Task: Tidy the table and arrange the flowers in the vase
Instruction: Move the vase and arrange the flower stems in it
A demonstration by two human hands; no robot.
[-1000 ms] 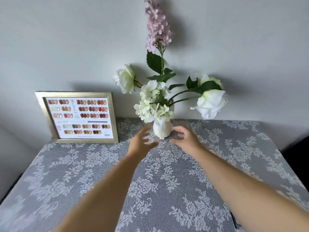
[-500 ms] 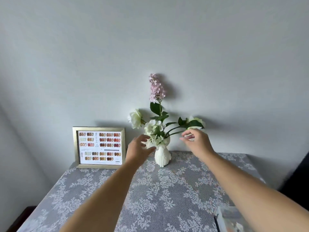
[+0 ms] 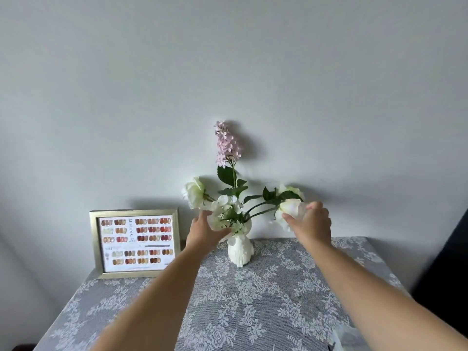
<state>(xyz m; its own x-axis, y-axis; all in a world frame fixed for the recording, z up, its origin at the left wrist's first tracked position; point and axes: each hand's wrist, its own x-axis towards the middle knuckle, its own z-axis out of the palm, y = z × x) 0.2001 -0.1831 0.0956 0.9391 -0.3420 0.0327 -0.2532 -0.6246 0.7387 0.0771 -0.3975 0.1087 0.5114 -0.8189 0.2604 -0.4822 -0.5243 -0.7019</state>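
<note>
fingers point(image 3: 291, 219) on bloom point(image 3: 288, 210), flowers point(image 3: 225, 211) in vase point(image 3: 240, 252)

Small print and colour swatches inside the gold picture frame point(image 3: 135, 243) too tiny to read. Neck of the white vase point(image 3: 240, 250) hidden behind a white flower cluster point(image 3: 224, 215) and the left hand point(image 3: 205, 230). Lower part of the white rose point(image 3: 288, 211) on the right covered by the right hand point(image 3: 312, 222). Both forearms cut off by the bottom edge. A pale, blurred object point(image 3: 347, 338) at the bottom right corner, cropped, impossible to identify.
</note>
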